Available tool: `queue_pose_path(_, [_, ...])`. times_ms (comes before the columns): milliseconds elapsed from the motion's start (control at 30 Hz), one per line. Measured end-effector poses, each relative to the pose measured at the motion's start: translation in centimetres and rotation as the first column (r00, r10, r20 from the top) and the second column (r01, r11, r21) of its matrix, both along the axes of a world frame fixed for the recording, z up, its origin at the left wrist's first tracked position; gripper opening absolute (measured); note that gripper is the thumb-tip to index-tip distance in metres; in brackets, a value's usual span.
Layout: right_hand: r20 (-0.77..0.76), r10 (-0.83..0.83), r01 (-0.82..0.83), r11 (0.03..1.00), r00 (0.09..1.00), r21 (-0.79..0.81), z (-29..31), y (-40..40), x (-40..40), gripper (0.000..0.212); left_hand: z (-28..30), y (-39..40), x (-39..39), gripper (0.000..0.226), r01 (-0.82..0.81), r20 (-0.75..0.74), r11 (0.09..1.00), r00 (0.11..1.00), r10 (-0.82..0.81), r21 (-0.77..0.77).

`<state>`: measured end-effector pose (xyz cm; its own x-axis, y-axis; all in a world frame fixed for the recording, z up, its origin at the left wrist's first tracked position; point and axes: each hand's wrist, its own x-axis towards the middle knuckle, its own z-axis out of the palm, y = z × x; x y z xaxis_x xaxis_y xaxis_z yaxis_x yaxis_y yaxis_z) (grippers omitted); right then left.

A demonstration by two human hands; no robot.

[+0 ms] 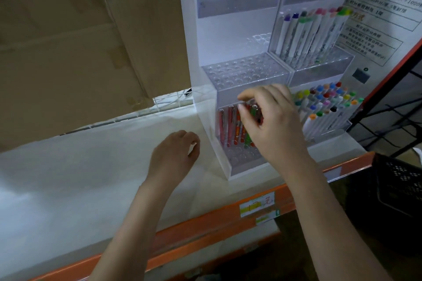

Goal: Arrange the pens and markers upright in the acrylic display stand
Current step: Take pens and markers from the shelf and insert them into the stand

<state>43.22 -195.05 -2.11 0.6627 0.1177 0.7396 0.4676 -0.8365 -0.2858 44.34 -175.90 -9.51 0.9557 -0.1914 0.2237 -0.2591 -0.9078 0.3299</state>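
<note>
Two hands worked near the shelf edge (205,223): the left hand (173,157) hung loosely curled, holding nothing; the right hand (271,121) pinched the tops of pens (230,125) standing in the stand's (189,52) lower-left tier. Pens looked light, stiff and slick, best gripped near the clip. At two o'clock, capped markers (324,102) crowded the neighbouring tier; farther, at one o'clock, more markers (306,34) stood. Cardboard (68,52) lay at ten o'clock.

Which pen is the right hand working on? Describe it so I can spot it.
Find the clear acrylic stand on the shelf, then its lowest left tier with the red and orange pens. The right hand pinches a green pen at that row's right end, the only green one there.
</note>
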Motion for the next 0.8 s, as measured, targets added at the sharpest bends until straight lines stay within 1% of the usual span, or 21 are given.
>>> queue_pose_path(67, [0.012,0.091,-0.092,0.995,0.996,0.026,0.2,1.0,-0.5,0.014,0.4,0.6,-0.9,0.019,-0.046,0.008,0.999,0.999,0.046,0.012])
queue_pose_path(133, [0.003,0.182,-0.182,0.981,0.983,0.071,0.4,2.0,-1.1,0.012,0.7,1.4,-2.4,0.017,-0.101,0.048,0.995,0.994,0.101,0.015])
queue_pose_path(267, [-0.025,0.352,-0.348,0.932,0.936,0.105,-0.3,4.9,-2.5,0.014,1.1,3.9,-5.4,0.022,-0.222,0.056,0.97,0.974,0.217,0.101])
queue_pose_path(400, [-0.16,0.487,-0.479,0.874,0.859,0.087,-2.4,9.9,-3.9,0.02,0.8,7.9,-8.5,0.017,-0.319,0.031,0.944,0.948,0.318,0.088])
queue_pose_path(500, [-0.291,0.551,-0.56,0.826,0.783,0.057,-4.7,14.1,-5.0,0.013,1.1,11.2,-11.5,0.015,-0.401,0.046,0.911,0.916,0.398,0.102])
queue_pose_path(600, [-0.391,0.57,-0.609,0.793,0.723,0.03,-6.5,17.8,-5.9,0.013,1.4,14.3,-14.2,0.017,-0.462,0.059,0.879,0.887,0.458,0.118])
queue_pose_path(667, [-0.433,0.578,-0.63,0.776,0.692,0.029,-7.2,20.9,-7.0,0.015,1.3,17.0,-16.1,0.018,-0.489,0.052,0.862,0.872,0.486,0.131])
queue_pose_path(800, [-0.463,0.597,-0.655,0.754,0.655,0.046,-8.1,27.8,-9.5,0.015,1.1,23.4,-19.6,0.019,-0.527,0.059,0.833,0.849,0.525,0.17])
